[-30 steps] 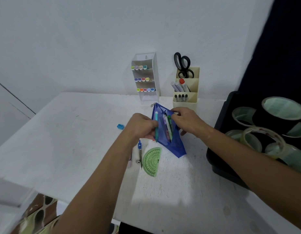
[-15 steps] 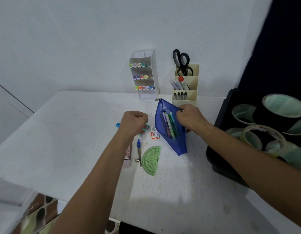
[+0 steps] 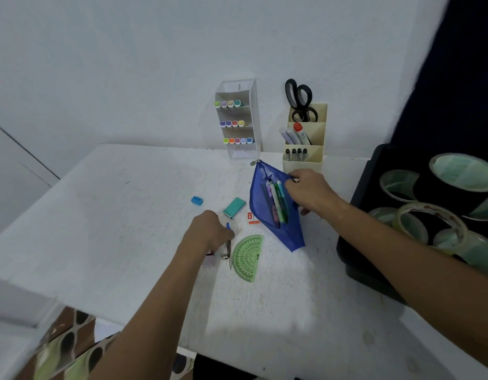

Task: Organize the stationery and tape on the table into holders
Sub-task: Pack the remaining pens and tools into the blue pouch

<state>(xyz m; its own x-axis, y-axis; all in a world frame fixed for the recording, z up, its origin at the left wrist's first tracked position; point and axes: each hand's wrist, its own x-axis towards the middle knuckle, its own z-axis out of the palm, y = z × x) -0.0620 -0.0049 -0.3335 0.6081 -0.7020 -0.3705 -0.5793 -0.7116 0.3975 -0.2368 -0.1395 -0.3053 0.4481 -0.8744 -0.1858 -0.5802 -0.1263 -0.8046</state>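
left hand point(image 3: 210, 233) has dropped from beside the pouch to the compass point(image 3: 228, 246), fingers curled down over its top; whether it has a firm pinch on it cannot be told. just right of the compass lies the protractor point(image 3: 247, 257), flat on the table point(image 3: 100, 215). a pinkish item peeks out under the left wrist, unidentified. beyond, an eraser point(image 3: 234, 207), a small red-and-white box point(image 3: 252, 218) and a sharpener point(image 3: 196, 200) lie loose. right hand point(image 3: 310, 192) pinches the pouch point(image 3: 275, 215) mouth and holds it open; the pens point(image 3: 277, 201) are now inside it. judgement: pens finished, compass next. far side: marker rack point(image 3: 241, 119) and a beige holder point(image 3: 306, 138) with scissors point(image 3: 300, 100). at right, tape rolls point(image 3: 429, 218) sit in a black tray point(image 3: 355, 242).
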